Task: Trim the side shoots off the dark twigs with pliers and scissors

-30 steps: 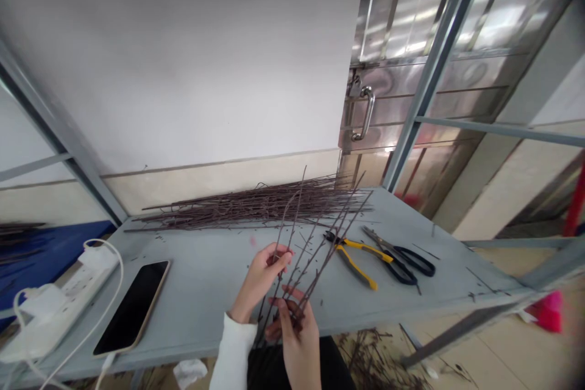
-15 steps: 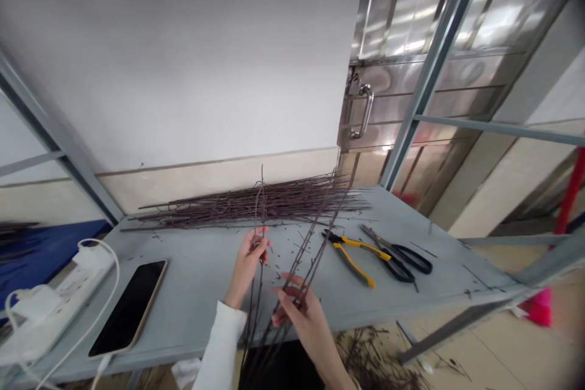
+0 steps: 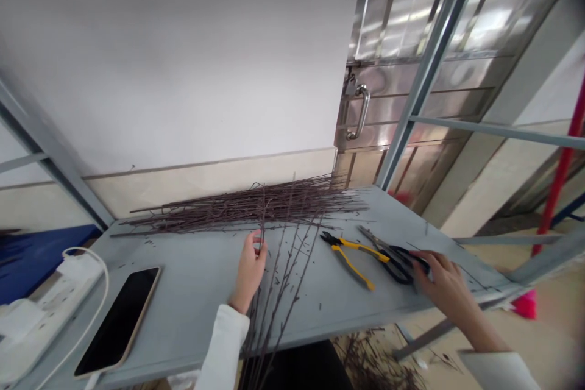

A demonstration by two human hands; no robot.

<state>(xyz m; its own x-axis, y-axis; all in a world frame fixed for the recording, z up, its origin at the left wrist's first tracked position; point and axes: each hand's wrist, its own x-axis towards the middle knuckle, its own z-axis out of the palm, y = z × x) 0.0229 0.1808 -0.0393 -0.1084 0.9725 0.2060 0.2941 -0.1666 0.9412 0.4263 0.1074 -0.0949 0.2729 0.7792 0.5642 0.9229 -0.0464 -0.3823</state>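
My left hand [image 3: 251, 265] is closed around a thin dark twig [image 3: 263, 213] that stands nearly upright above the table edge. Several more long twigs [image 3: 287, 283] lean over the front edge beside it, their lower ends down by my lap. At the right, my right hand [image 3: 439, 280] has its thumb and fingers closed on a black handle of the scissors [image 3: 397, 254], which lie on the table with blades pointing away to the left. Yellow-and-black pliers [image 3: 351, 250] lie with handles spread just left of the scissors.
A big pile of dark twigs [image 3: 219, 210] lies along the back of the grey table [image 3: 192, 292]. On the left are a phone [image 3: 119, 323] and a white power strip [image 3: 43, 323] with cables. Twig scraps [image 3: 379, 359] cover the floor below. Metal frame posts [image 3: 427, 73] rise at the sides.
My right hand has let go of the twigs and moved right to the scissors. Those twigs now lean on the table edge. My left hand still holds its twig.
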